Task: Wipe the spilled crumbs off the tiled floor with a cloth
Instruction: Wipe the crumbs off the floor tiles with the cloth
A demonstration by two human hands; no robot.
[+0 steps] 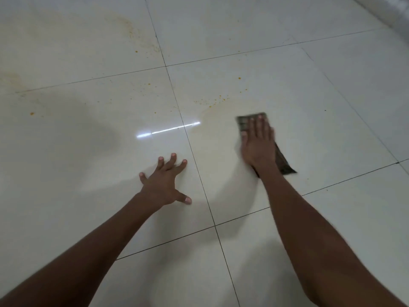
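Glossy off-white tile is filling everything under me: the tiled floor point(287, 89) is running out in big squares divided by thin dark grout lines, and it is catching a bright streak of reflected light near the middle. Yellowish smears are showing across the tiles to the far left and just ahead of my right side. My two bare forearms are reaching forward from the bottom edge, well apart from each other. I am bracing my left hand point(164, 181) flat on the floor just left of a grout line, with its fingers splayed wide and straight and nothing under them but tile. I am pressing my right hand point(257, 144) palm-down on the cloth point(282, 159), fingers straight and close together, not curled round it. The cloth is a dark, patterned, folded piece lying flat on the tile to the right of the centre grout line; its far edge is peeking out past my fingertips and its near corner is sticking out by my wrist. The crumbs point(212, 102) are lying as small orange specks scattered beyond the cloth, thickest just ahead and to the left of it, with a few stray ones dotted further left.
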